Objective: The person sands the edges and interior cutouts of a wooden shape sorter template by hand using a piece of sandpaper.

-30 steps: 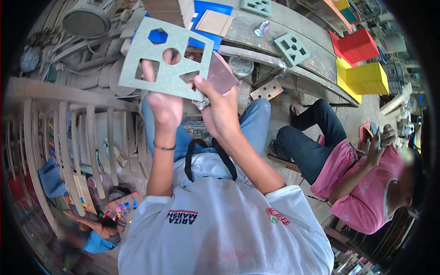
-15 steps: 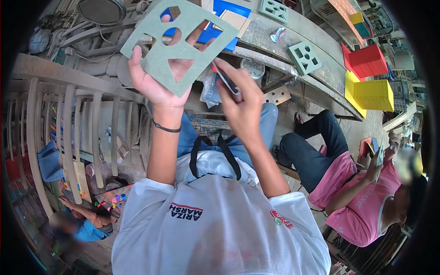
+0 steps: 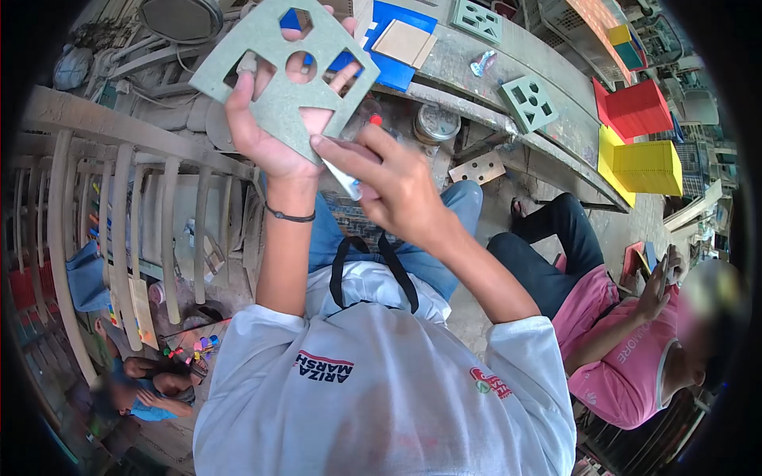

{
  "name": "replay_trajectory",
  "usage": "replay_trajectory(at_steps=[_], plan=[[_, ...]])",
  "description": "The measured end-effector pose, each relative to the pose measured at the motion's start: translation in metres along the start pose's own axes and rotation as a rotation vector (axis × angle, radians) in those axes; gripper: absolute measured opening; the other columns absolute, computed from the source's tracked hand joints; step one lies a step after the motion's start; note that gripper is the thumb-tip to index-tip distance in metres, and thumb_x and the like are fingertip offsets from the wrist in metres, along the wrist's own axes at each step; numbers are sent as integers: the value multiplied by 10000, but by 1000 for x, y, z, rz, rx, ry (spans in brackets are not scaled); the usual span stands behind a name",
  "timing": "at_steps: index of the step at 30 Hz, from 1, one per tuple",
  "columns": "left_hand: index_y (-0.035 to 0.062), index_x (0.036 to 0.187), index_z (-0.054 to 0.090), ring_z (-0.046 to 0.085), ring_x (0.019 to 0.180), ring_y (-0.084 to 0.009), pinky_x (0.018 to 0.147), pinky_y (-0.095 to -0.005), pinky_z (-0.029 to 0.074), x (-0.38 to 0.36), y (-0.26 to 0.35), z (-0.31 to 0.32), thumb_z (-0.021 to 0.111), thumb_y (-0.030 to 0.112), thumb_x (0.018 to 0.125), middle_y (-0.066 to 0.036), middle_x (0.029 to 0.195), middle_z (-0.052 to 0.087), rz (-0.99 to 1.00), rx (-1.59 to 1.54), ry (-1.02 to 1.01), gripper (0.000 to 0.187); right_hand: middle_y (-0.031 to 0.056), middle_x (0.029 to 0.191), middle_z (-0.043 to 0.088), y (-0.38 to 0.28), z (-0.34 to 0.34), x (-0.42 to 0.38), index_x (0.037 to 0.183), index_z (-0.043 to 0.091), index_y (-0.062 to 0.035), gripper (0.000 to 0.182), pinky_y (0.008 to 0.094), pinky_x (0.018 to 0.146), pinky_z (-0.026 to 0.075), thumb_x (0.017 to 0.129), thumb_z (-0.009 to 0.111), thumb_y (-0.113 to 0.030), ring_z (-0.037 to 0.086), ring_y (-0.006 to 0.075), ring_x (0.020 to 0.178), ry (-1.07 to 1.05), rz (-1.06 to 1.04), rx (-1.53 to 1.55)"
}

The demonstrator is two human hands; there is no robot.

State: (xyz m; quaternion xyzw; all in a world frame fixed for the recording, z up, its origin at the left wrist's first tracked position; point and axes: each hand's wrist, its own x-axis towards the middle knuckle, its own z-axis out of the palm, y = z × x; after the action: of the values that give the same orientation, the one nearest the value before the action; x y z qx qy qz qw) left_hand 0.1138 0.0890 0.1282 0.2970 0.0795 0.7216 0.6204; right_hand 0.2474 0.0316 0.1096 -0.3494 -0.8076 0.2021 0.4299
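Note:
My left hand [image 3: 266, 135] holds up a pale green board [image 3: 274, 103] with several cut-out shapes, its thumb on the near left part and fingers showing through the holes behind. Against the board's lower right edge, my right hand [image 3: 401, 186] grips a small flat tool [image 3: 344, 181] with a pale, shiny face. A red spot [image 3: 375, 120] shows beside the fingers of this hand; whether it belongs to the tool cannot be made out.
Two more green boards [image 3: 529, 104] [image 3: 478, 20] lie on the long bench [image 3: 571, 119], near a blue sheet [image 3: 397, 71]. Red [image 3: 635, 107] and yellow pieces [image 3: 647, 166] are at right. A person in pink [image 3: 627, 357] sits at right, another in blue [image 3: 155, 404] at lower left.
The board has shifted left and turned. My right hand has moved left and down, bringing the tool to the board's lower corner. The person at right has raised their hands slightly.

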Motion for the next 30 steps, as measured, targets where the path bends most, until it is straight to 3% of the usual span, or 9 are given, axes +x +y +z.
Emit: replay_trajectory(at_steps=[3,6,8,13,19,21,25,29,30], plan=[[-11,1317,391,208,1390,-557,1120,-695,149,1,-3,-3,511,518,841,-310,1486,249,10,27,-5,722,116,865,547,20,-9,7,1212,655,-116,619,394,588,509,620,695,64,608,294,721,15,10,-112],[-14,1309,397,236,1381,-553,1119,-668,199,3,-6,-10,489,519,854,-317,1479,266,3,-28,-8,706,123,869,565,3,-1,-1,1209,661,-118,614,400,603,518,627,669,78,621,303,725,9,43,-37],[2,1296,453,418,1307,-454,1098,-563,328,0,-7,-13,437,453,896,-260,1426,388,61,13,-41,603,130,867,567,8,-4,-5,1214,654,-105,607,410,618,522,636,648,81,623,312,710,-34,9,13],[-30,1337,397,341,1346,-515,1097,-609,302,0,-11,-2,447,524,870,-316,1462,314,116,199,9,726,115,772,510,3,3,-4,1207,665,-63,627,333,554,440,625,558,148,520,260,622,90,45,74],[-25,1281,431,392,1336,-416,1088,-492,330,-5,-18,-11,528,458,840,-261,1477,311,440,457,-134,661,131,766,574,-29,10,-1,1173,656,11,365,306,579,452,820,581,67,534,171,592,124,457,429],[-47,1268,416,251,1387,-508,1122,-599,254,-10,-17,-7,497,448,843,-329,1514,186,435,504,-182,657,106,690,540,-39,4,5,1166,663,5,284,279,555,413,897,572,-7,486,90,598,179,791,959],[-49,1262,414,286,1372,-488,1110,-585,279,-12,-15,2,507,476,818,-314,1505,204,486,581,-178,694,63,600,504,-29,12,-9,1146,662,15,262,290,507,381,906,581,-50,451,76,566,142,574,559],[-40,1282,413,301,1367,-481,1106,-566,290,-26,-17,12,500,483,820,-303,1504,215,381,665,-95,703,60,568,426,-39,-7,8,1131,668,17,257,298,505,370,895,581,-38,396,94,538,145,660,672],[-40,1280,413,301,1366,-482,1109,-562,288,-28,-18,6,496,491,825,-298,1501,222,394,663,-75,705,57,559,421,-31,11,1,1133,670,14,260,297,504,371,893,581,-36,396,92,533,266,500,716]])
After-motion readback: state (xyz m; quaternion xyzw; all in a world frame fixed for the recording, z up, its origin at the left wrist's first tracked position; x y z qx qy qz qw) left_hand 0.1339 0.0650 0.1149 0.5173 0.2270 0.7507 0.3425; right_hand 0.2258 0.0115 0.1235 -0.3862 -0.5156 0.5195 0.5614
